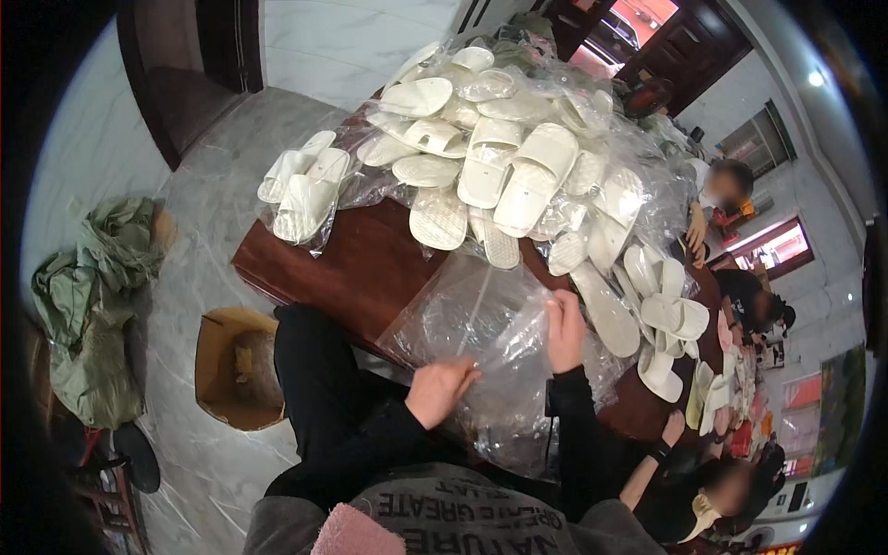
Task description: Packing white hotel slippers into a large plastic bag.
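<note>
Between my two hands a clear plastic bag [504, 347] hangs spread over the near edge of the table. My left hand [442, 392] is closed on the bag's lower left part. Higher up and to the right, my right hand [564, 331] pinches the bag's edge. Just beyond the bag lies a big heap of white slippers [536, 180], many in clear plastic. One slipper [606, 310] lies sole up right beside my right hand. A bagged pair of white slippers [309, 192] sits apart at the table's left corner.
The dark red-brown table [342, 277] reaches away from me. An open cardboard box [239, 370] stands on the floor by my left leg. Green sacks [97, 305] slump at far left. Several people sit along the right side, one person's hand [673, 427] near white slippers [661, 370].
</note>
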A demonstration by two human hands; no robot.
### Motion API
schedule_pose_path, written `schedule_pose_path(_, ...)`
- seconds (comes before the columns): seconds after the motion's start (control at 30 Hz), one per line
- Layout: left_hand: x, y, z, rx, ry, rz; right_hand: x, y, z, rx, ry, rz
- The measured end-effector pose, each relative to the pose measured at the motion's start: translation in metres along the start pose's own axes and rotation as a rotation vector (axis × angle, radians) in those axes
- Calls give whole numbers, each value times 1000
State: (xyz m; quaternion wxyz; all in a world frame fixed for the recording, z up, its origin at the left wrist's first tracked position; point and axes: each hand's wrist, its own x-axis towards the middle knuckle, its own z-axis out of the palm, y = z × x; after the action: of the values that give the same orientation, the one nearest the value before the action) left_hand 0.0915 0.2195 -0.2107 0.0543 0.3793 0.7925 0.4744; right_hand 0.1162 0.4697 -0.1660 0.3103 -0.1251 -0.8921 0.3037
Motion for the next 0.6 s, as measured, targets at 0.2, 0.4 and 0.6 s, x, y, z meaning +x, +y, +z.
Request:
schedule_pose_path(0.2,70,-61,14,51,379,4,9,20,23,55,-86,77)
schedule_pose_path(0.4,93,-55,31,414,32,-214,-2,21,22,148,-72,106)
schedule_pose_path(0.6,108,-63,44,536,278,-17,-9,21,27,198,-93,121)
